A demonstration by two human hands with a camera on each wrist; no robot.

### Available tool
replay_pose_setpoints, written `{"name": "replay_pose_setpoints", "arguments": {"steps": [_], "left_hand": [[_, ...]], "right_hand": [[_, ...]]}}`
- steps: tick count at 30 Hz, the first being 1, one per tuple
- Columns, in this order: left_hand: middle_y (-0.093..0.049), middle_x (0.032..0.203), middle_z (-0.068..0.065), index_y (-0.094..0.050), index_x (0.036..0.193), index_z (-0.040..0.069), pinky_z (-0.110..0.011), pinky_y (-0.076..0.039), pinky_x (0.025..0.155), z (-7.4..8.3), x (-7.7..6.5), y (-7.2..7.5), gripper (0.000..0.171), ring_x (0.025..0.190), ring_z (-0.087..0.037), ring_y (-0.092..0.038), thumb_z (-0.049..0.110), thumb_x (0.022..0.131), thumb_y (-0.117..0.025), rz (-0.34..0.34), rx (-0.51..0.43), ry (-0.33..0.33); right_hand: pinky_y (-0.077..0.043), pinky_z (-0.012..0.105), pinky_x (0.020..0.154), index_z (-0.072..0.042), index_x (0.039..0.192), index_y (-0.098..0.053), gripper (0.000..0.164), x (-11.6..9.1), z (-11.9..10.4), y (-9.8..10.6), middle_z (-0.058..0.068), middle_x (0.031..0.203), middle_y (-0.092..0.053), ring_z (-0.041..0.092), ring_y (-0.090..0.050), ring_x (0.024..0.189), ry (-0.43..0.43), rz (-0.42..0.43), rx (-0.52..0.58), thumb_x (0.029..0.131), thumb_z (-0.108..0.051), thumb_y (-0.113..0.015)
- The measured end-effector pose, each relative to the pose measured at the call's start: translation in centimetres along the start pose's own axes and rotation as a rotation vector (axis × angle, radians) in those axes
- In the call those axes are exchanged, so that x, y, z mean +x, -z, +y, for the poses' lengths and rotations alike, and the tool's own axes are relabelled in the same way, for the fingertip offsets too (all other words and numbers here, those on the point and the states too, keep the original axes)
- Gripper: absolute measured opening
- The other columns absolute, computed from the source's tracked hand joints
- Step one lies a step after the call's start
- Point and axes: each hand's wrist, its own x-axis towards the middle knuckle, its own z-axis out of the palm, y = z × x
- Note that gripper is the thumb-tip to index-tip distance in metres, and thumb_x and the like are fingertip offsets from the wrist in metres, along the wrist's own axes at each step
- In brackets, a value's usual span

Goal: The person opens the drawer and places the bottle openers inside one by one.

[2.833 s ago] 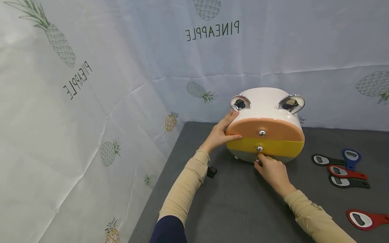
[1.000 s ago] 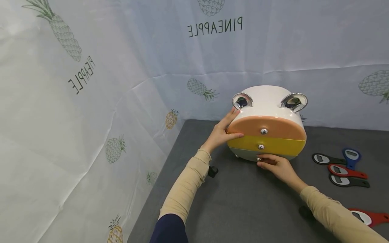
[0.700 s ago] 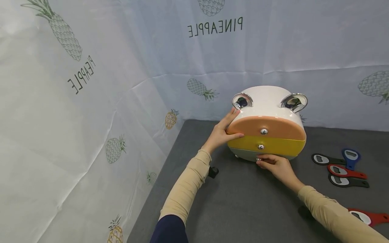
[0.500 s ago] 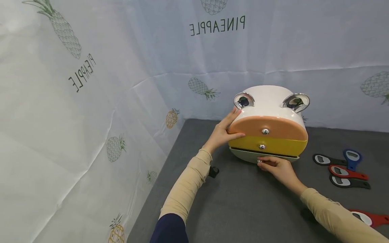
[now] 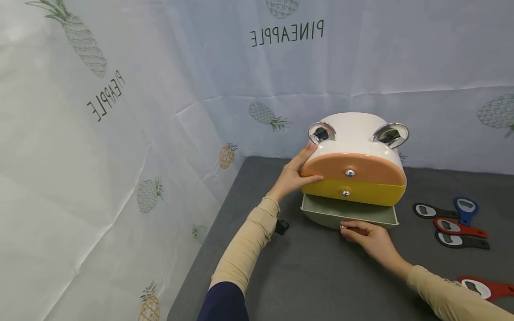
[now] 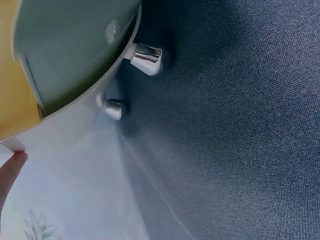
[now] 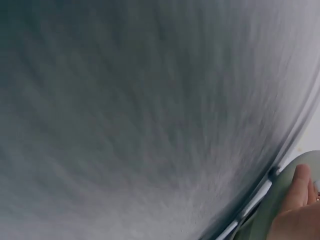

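A rounded white storage box with mirrored ear shapes stands on the table, its three drawer fronts stacked orange, yellow and grey-green. The bottom drawer is pulled partway out, and its visible inside shows nothing lying in it. My right hand pinches the small silver knob of that drawer between thumb and fingers. My left hand rests against the box's left side, fingers stretched up along it and the thumb laid across the front. In the left wrist view, one fingertip touches the white shell near the yellow drawer.
To the right of the box lie several bottle openers: a blue one, a red one and black ones. Another red opener is nearer the front, partly behind the right sleeve. White pineapple-print cloth borders the grey table.
The bottom drawer has slid outward from closed, first a thin gap, now a wide one. My right hand has moved toward me with its knob. My left hand stays on the box.
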Motion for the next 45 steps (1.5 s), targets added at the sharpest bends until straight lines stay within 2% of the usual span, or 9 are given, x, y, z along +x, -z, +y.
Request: {"name": "replay_pose_setpoints", "arguments": {"steps": [5, 8, 12, 19, 30, 34, 37, 41, 45], "left_hand": [[-0.009, 0.152, 0.029, -0.022, 0.144, 0.048, -0.044, -0.029, 0.114, 0.0, 0.0, 0.1, 0.085, 0.143, -0.001, -0.015, 0.032, 0.079, -0.074, 0.007, 0.015, 0.006], [-0.009, 0.152, 0.029, -0.022, 0.144, 0.048, -0.045, -0.029, 0.114, -0.1, 0.1, 0.0, 0.085, 0.143, -0.001, -0.015, 0.032, 0.079, -0.074, 0.008, 0.016, 0.004], [-0.010, 0.153, 0.028, -0.022, 0.145, 0.047, -0.044, -0.029, 0.114, -0.1, 0.1, -0.1, 0.085, 0.144, -0.002, -0.015, 0.032, 0.079, -0.074, 0.012, 0.015, 0.002], [-0.012, 0.154, 0.024, -0.022, 0.145, 0.046, -0.042, -0.029, 0.115, -0.3, 0.0, -0.1, 0.088, 0.144, -0.003, -0.015, 0.032, 0.077, -0.076, 0.026, 0.018, -0.004], [-0.011, 0.154, 0.026, -0.021, 0.145, 0.047, -0.043, -0.030, 0.114, -0.3, 0.1, -0.1, 0.086, 0.144, -0.004, -0.016, 0.031, 0.080, -0.074, 0.019, 0.013, -0.003], [-0.011, 0.153, 0.026, -0.021, 0.145, 0.046, -0.042, -0.030, 0.115, -0.2, 0.0, -0.2, 0.086, 0.144, -0.004, -0.017, 0.030, 0.079, -0.074, 0.019, 0.005, 0.002], [-0.011, 0.154, 0.025, -0.022, 0.146, 0.044, -0.040, -0.030, 0.115, -0.2, 0.0, -0.2, 0.087, 0.144, -0.005, -0.017, 0.029, 0.079, -0.075, 0.023, 0.000, 0.004], [-0.012, 0.154, 0.023, -0.021, 0.147, 0.042, -0.039, -0.030, 0.114, -0.2, 0.0, -0.3, 0.087, 0.144, -0.006, -0.018, 0.029, 0.079, -0.075, 0.025, 0.003, 0.010], [-0.012, 0.154, 0.023, -0.022, 0.147, 0.042, -0.039, -0.031, 0.114, -0.1, 0.0, -0.3, 0.087, 0.144, -0.007, -0.019, 0.029, 0.079, -0.075, 0.030, 0.001, 0.011]], "right_hand": [[-0.056, 0.019, 0.072, -0.003, 0.114, -0.066, 0.032, -1.7, -0.6, -0.4, -0.013, 0.107, -0.069, -0.006, -0.065, 0.088, -0.003, -0.026, 0.006, 0.088, -0.021, -0.065], [-0.056, 0.019, 0.072, -0.008, 0.113, -0.068, 0.031, -2.8, -1.0, -0.7, -0.007, 0.111, -0.069, -0.007, -0.064, 0.089, -0.009, -0.029, -0.040, 0.087, -0.025, -0.066], [-0.056, 0.019, 0.071, -0.014, 0.112, -0.068, 0.032, -3.8, -1.3, -0.8, 0.010, 0.115, -0.067, -0.008, -0.063, 0.090, -0.051, -0.033, -0.113, 0.087, -0.032, -0.065], [-0.055, 0.018, 0.071, -0.018, 0.113, -0.067, 0.031, -4.7, -1.7, -0.7, 0.007, 0.117, -0.067, -0.010, -0.062, 0.090, -0.105, -0.031, -0.147, 0.087, -0.035, -0.065], [-0.054, 0.017, 0.076, -0.019, 0.122, -0.062, 0.038, -4.8, -1.9, -1.0, 0.009, 0.128, -0.060, -0.013, -0.056, 0.101, -0.126, -0.127, -0.089, 0.088, -0.036, -0.063], [-0.055, 0.018, 0.075, -0.014, 0.125, -0.060, 0.040, -5.0, -1.9, -0.7, 0.015, 0.127, -0.060, -0.009, -0.060, 0.099, -0.056, -0.157, -0.079, 0.089, -0.029, -0.063], [-0.055, 0.020, 0.070, -0.012, 0.127, -0.058, 0.040, -5.2, -2.2, -0.4, 0.014, 0.117, -0.065, -0.007, -0.062, 0.093, 0.031, -0.173, -0.129, 0.089, -0.023, -0.063], [-0.053, 0.020, 0.063, -0.014, 0.125, -0.059, 0.037, -5.8, -2.9, 0.4, 0.004, 0.098, -0.071, -0.008, -0.062, 0.084, 0.109, -0.171, -0.214, 0.089, -0.022, -0.063], [-0.051, 0.020, 0.060, -0.011, 0.120, -0.062, 0.031, -6.4, -3.7, 1.7, -0.004, 0.091, -0.070, -0.004, -0.063, 0.080, 0.189, -0.148, -0.226, 0.089, -0.014, -0.063]]}}
